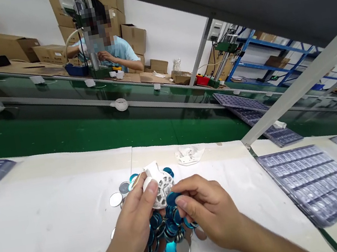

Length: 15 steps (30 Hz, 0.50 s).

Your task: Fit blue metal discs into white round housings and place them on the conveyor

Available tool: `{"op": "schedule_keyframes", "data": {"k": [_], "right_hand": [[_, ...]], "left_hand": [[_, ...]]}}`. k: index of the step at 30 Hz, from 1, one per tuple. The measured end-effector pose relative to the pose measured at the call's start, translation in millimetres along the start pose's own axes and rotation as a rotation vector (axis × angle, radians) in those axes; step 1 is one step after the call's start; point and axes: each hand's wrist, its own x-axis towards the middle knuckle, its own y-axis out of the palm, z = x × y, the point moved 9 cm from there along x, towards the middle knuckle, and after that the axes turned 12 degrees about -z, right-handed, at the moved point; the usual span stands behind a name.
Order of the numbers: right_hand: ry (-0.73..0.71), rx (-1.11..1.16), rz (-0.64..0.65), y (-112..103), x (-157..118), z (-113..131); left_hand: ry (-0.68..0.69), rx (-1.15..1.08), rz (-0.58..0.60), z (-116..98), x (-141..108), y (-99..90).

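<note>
Perforated white plastic housing (pixel 164 185), held over the pile, is clamped by the fingers of the left hand (pixel 135 223). Beneath lie teal-and-silver metal discs (pixel 167 230) on the white-covered counter (pixel 55 206). The right hand (pixel 210 212) pinches a teal disc (pixel 172 198). Hands hide the housing's underside and much of the pile.

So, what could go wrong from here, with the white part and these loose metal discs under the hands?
The white vented housing in the left hand sits directly above the disc pile; if it slips, it could scatter the discs. The blue disc at the right hand seems held only by its edge, so it might drop. Bare fingers could also mark the shiny disc faces.
</note>
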Motion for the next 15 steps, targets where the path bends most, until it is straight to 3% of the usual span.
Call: {"op": "schedule_keyframes", "data": {"k": [11,15], "right_hand": [[-0.103,-0.173,-0.088,-3.2,6.3,3.1],[-0.023,-0.21,-0.104,-2.7,4.3,-1.6]], "left_hand": [[0.025,0.087,-0.093,2.3,-0.6,-8.5],[0.09,0.174,0.004,-7.9,-5.0,1.3]]}}
